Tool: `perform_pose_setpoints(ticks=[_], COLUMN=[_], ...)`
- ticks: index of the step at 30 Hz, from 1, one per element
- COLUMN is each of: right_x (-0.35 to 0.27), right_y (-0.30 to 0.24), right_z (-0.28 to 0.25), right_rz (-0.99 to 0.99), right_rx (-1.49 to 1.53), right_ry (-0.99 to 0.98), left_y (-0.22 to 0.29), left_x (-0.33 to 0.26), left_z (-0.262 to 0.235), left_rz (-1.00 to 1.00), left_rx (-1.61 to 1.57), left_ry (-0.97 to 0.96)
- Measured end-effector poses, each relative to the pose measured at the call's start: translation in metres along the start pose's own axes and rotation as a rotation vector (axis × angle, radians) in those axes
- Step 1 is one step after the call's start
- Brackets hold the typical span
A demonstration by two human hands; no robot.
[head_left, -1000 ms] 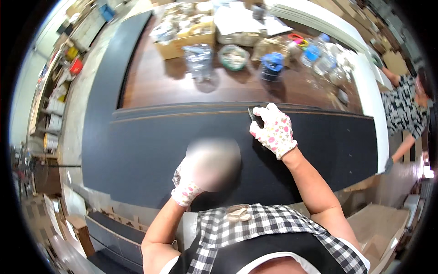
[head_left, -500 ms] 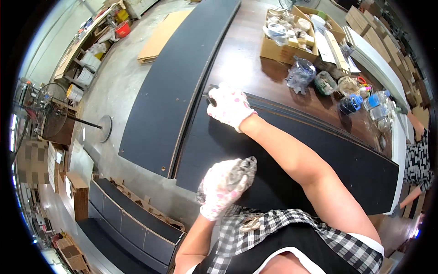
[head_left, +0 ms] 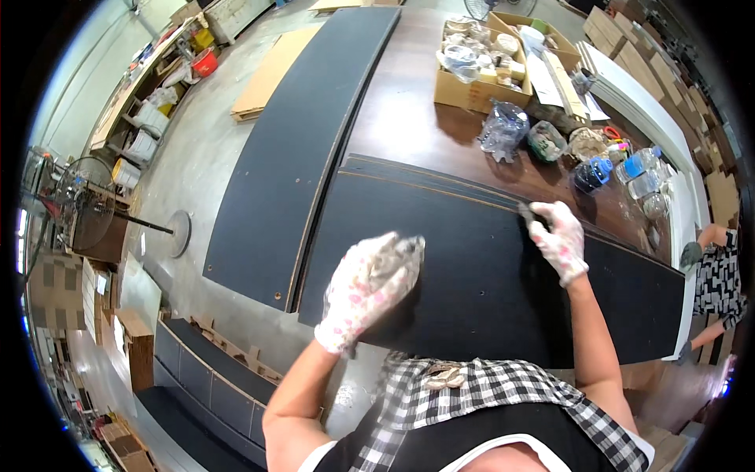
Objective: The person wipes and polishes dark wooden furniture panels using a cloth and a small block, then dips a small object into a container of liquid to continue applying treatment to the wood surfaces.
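Note:
My left hand (head_left: 368,287), in a white glove with pink dots, is closed around a crumpled grey rag (head_left: 409,253) above the near left part of a black panel (head_left: 448,275). My right hand (head_left: 560,242), gloved alike, pinches a small dark tool (head_left: 525,212) at the panel's far edge. Most of that tool is hidden by the fingers, so its kind cannot be told. The panel lies flat on top of others, whose brown edges (head_left: 440,189) show along the far side. Another long black panel (head_left: 291,149) lies to the left, past a narrow gap.
On the brown tabletop (head_left: 401,102) stand a cardboard box (head_left: 464,93) of small parts, a plastic-wrapped container (head_left: 503,130) and several bottles (head_left: 591,175). A standing fan (head_left: 90,197) is at the left. Another person (head_left: 720,271) is at the right edge.
My right hand has moved right along the panel's far edge with the dark tool. My left hand has risen slightly, still gripping the rag. The view has shifted a little.

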State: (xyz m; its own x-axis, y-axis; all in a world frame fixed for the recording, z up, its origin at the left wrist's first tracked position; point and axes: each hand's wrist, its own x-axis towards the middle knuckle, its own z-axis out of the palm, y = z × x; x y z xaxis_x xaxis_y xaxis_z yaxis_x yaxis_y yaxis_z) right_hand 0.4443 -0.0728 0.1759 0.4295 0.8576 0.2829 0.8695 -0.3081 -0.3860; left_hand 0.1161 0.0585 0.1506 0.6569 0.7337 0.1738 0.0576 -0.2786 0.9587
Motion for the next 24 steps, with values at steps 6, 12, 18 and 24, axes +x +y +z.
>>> perform_pose_setpoints(ticks=[6,12,18,24], right_x=[-0.066,-0.122,-0.129,-0.186], right_y=[0.014,0.05,0.045,0.093], right_z=[-0.029,-0.069,-0.065,-0.126], right_rz=[0.198,0.299,0.248,0.439], right_rx=[0.426,0.544,0.526,0.764], right_ry=[0.201,0.433,0.474,0.74], left_y=[0.003,-0.021,0.015,0.03], left_x=[0.081,0.115,0.093,0.089], left_z=[0.028,-0.003,0.176,0.2], left_rz=[0.24,0.291,0.699,0.596], left_rx=[0.859,0.982,0.446,0.449], left_ry=[-0.324,0.031,-0.434,-0.704])
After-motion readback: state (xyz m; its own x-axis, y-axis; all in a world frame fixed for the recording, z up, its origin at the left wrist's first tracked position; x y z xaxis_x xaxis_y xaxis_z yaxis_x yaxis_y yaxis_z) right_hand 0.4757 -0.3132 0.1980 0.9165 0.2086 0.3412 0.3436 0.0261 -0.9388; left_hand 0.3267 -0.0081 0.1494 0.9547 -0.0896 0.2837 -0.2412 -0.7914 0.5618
